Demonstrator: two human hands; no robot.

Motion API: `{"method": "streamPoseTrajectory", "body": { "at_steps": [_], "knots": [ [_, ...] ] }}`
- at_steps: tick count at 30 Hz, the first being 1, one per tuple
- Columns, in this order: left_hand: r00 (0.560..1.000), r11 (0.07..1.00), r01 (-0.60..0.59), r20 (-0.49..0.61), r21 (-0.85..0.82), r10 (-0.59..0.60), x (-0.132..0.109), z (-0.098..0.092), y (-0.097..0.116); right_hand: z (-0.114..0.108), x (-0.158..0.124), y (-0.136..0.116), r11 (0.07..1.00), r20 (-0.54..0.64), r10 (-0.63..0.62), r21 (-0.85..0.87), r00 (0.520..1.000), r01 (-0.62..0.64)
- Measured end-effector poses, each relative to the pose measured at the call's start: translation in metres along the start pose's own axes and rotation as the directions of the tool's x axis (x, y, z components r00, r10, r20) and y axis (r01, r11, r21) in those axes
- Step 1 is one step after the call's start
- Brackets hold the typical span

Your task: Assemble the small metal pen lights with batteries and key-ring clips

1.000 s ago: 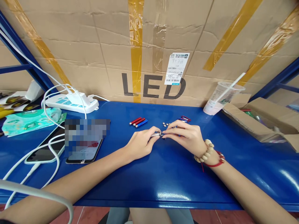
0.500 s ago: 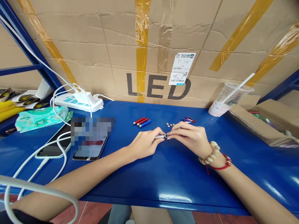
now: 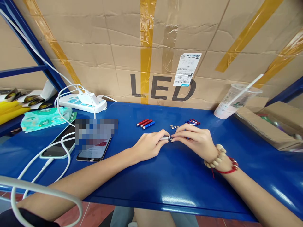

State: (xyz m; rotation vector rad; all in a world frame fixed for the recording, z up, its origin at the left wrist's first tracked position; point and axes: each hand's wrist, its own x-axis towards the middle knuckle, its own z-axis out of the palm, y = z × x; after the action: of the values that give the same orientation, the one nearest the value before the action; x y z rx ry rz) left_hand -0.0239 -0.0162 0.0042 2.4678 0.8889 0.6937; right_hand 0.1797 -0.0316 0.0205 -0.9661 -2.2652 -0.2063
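Observation:
My left hand is closed around a small silver tube, which looks like a mini flashlight, with its open-looking end pointing right. At that end the thumb and fingers of my right hand are pinched together; whatever is between them is too small to make out. Behind my hands lie several slim metal tubes, red and blue, side by side. Several button cells sit just beyond my right fingertips, partly hidden by them. Red and blue carabiner clips rest a little farther back.
Two phones stand left, one dark and one lit, among white cables. A power strip and tissue pack are behind. At right are a plastic cup and open carton. A large cardboard box backs the blue table.
The whole view has shifted slightly, so everything appears a little farther right. My hands keep the same hold at the silver tube's end.

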Motion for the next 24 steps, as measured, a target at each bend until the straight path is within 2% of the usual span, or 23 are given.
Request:
{"method": "streamPoseTrajectory", "body": {
  "at_steps": [14,24],
  "knots": [
    [0.999,0.999,-0.036,-0.036,0.038,0.037,-0.0004,0.0022,0.0004,0.0004,0.0004,-0.0005,1.000,-0.003,-0.005,0.027,1.000,0.005],
    [0.999,0.999,-0.012,-0.044,0.038,0.013,-0.0004,0.0040,0.0001,0.0030,0.0007,0.0003,1.000,-0.024,0.005,0.020,1.000,-0.004]
  ]
}}
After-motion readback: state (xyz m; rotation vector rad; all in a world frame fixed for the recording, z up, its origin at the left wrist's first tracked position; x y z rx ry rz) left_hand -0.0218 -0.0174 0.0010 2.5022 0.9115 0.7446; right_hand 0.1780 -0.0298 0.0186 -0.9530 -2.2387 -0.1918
